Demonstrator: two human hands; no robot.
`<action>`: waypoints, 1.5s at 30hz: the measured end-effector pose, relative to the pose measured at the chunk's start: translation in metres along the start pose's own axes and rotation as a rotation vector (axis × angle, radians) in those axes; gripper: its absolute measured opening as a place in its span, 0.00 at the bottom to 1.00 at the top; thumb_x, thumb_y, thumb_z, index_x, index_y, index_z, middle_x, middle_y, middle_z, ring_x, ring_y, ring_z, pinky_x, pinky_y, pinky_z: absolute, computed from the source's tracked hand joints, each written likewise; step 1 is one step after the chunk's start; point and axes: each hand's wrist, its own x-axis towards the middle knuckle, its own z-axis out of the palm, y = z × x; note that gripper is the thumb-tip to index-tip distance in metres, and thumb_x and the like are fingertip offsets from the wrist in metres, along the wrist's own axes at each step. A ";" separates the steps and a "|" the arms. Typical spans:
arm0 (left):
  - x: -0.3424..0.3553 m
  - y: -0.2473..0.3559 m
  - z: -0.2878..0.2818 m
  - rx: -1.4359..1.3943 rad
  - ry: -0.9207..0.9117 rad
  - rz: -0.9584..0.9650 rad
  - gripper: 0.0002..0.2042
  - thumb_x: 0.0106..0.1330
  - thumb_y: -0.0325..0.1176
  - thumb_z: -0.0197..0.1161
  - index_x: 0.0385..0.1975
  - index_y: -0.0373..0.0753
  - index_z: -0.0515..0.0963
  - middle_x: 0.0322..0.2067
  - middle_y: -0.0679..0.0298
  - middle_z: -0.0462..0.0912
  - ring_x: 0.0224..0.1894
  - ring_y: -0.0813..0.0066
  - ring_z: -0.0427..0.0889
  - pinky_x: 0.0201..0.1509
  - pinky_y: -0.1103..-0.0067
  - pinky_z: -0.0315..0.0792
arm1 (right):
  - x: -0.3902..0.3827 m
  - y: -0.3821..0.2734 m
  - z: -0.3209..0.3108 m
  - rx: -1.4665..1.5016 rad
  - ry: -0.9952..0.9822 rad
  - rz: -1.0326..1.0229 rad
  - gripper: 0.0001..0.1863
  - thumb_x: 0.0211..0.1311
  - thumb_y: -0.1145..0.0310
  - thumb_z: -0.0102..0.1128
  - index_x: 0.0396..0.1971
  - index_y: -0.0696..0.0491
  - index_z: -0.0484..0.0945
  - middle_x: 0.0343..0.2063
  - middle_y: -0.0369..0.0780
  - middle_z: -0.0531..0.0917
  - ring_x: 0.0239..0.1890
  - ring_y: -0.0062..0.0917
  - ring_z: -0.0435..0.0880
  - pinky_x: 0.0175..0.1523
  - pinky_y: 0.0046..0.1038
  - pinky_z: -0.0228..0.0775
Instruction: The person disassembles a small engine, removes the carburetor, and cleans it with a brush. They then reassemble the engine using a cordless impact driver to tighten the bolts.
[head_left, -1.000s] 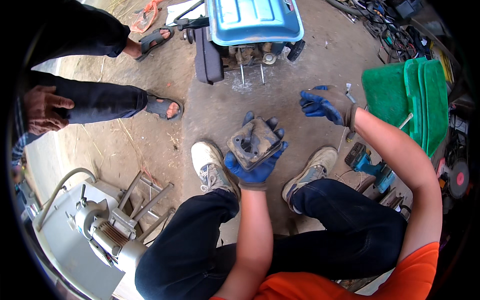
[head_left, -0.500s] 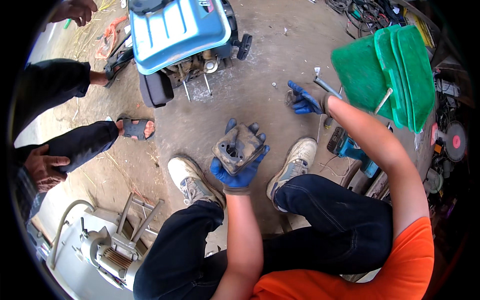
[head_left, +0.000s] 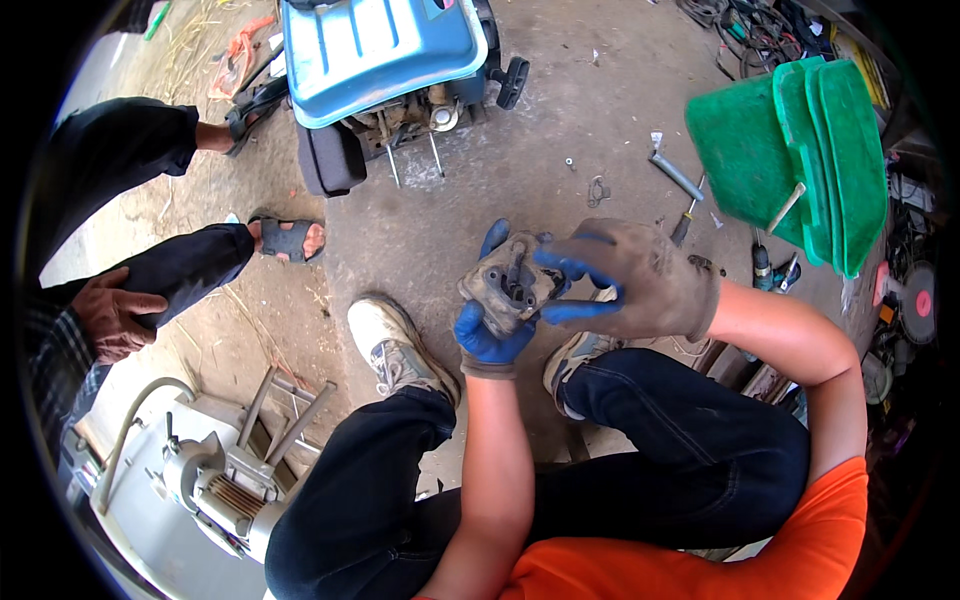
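In my left hand point(head_left: 492, 340), gloved in blue and grey, a blocky, dirty grey-brown metal engine part point(head_left: 505, 277) rests above the gap between my shoes. Bolt holes and a dark recess show on its upper face. My right hand point(head_left: 640, 278), in the same kind of glove, has come over from the right. Its fingers and thumb curve around the part's right side, and their tips appear to touch it. Whether a smaller piece lies under those fingertips is hidden. On the ground beyond, a thin gasket-like piece point(head_left: 598, 190) lies flat.
A blue-topped engine point(head_left: 385, 60) with two bare studs stands ahead. A green bin point(head_left: 735, 130) is at right, near a grey metal tube point(head_left: 677, 176) and a screwdriver point(head_left: 682, 228). Another person's legs point(head_left: 185, 265) are at left, above a machine with a motor point(head_left: 235, 500).
My right hand has moved from the ground ahead on the right back to the engine part. My left hand has raised and turned the part slightly. The gasket-like piece now shows uncovered.
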 end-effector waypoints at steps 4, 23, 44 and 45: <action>0.001 0.004 0.002 0.077 -0.024 -0.013 0.54 0.50 0.47 0.74 0.75 0.39 0.48 0.65 0.46 0.66 0.66 0.52 0.69 0.70 0.57 0.66 | 0.013 -0.011 0.002 -0.186 -0.001 -0.066 0.26 0.54 0.56 0.72 0.51 0.52 0.80 0.34 0.45 0.80 0.37 0.40 0.81 0.42 0.39 0.73; -0.001 0.000 0.002 0.200 0.036 -0.031 0.52 0.50 0.58 0.71 0.74 0.45 0.53 0.68 0.56 0.64 0.67 0.57 0.69 0.68 0.56 0.67 | 0.018 0.010 0.017 0.400 0.047 0.279 0.15 0.63 0.70 0.59 0.47 0.60 0.78 0.40 0.44 0.83 0.40 0.27 0.83 0.47 0.30 0.77; -0.004 -0.011 -0.009 -0.106 0.247 -0.208 0.35 0.70 0.56 0.50 0.70 0.38 0.61 0.70 0.52 0.62 0.72 0.51 0.58 0.64 0.59 0.62 | 0.027 0.010 -0.003 1.207 -0.031 0.507 0.14 0.70 0.69 0.51 0.46 0.64 0.75 0.38 0.48 0.84 0.34 0.33 0.88 0.34 0.31 0.83; -0.003 -0.011 -0.008 -0.160 0.260 -0.226 0.33 0.71 0.55 0.48 0.69 0.39 0.61 0.71 0.53 0.62 0.73 0.51 0.58 0.64 0.59 0.62 | 0.026 0.013 -0.003 1.236 -0.038 0.518 0.14 0.70 0.69 0.50 0.47 0.64 0.75 0.38 0.48 0.84 0.34 0.34 0.88 0.34 0.31 0.83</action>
